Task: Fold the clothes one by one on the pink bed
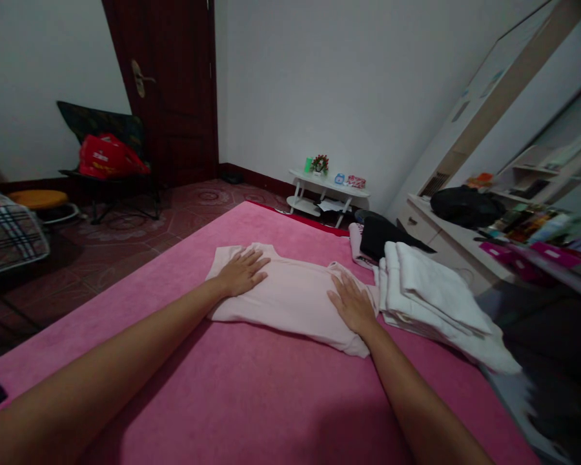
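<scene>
A pale pink shirt (290,297) lies spread sideways on the pink bed cover (252,394), its short sleeves toward the left and right ends. My left hand (243,271) rests flat on its left part, fingers spread. On the right part, my right hand (352,303) presses down with its fingers stretched out. Neither hand grips the cloth. Just right of the shirt sits a stack of folded white clothes (436,297), close to my right hand but apart from it.
Dark folded clothing (390,236) lies behind the white stack. A white side table (329,182) stands beyond the bed's far edge. Along the right runs a cabinet (423,223) with a black bag (467,205). At the left, a chair (101,116) holds a red bag (109,157).
</scene>
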`<state>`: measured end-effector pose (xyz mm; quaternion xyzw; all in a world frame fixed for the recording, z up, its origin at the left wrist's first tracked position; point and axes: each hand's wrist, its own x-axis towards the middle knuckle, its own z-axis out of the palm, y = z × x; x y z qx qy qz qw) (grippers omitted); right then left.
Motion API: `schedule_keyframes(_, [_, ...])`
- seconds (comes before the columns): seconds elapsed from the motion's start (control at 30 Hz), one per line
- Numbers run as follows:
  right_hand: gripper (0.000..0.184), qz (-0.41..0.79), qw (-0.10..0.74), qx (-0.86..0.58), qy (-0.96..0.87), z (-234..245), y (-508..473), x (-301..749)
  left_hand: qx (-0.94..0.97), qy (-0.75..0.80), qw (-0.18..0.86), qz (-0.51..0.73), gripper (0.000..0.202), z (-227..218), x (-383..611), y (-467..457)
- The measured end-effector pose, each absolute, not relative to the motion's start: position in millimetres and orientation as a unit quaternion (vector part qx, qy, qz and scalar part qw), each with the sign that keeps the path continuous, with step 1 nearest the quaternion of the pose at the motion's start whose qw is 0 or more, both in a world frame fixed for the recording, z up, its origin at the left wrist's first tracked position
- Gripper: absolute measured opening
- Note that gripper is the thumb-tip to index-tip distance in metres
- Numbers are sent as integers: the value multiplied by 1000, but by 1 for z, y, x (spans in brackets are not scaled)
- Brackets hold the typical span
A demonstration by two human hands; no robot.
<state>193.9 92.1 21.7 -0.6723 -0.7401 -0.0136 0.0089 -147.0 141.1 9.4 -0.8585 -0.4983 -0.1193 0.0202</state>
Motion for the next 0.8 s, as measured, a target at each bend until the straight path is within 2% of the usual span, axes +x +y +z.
schedule_keyframes(0.23, [58,-27,-7,-677,-736,24,62,209,-845,-520,23,-118,58,6,-182,113])
schedule_keyframes(0.37, [55,-26,-37,-692,-721,45,47,200,-832,-541,8,-123,62,6,-202,92])
schedule_keyframes(0.47, [46,-46,20,-672,-739,67,34,175,-797,-584,9,-155,72,13,-213,74])
schedule_keyframes(0.57, [47,14,98,-587,-804,76,21,141,-741,-645,3,-187,71,29,-218,59])
schedule_keyframes(0.7, [64,92,84,-485,-866,61,7,105,-660,-720,-89,-196,55,53,-220,48])
schedule_keyframes(0.8, [75,62,89,-493,-863,46,1,97,-633,-708,-245,-195,54,59,-220,43])
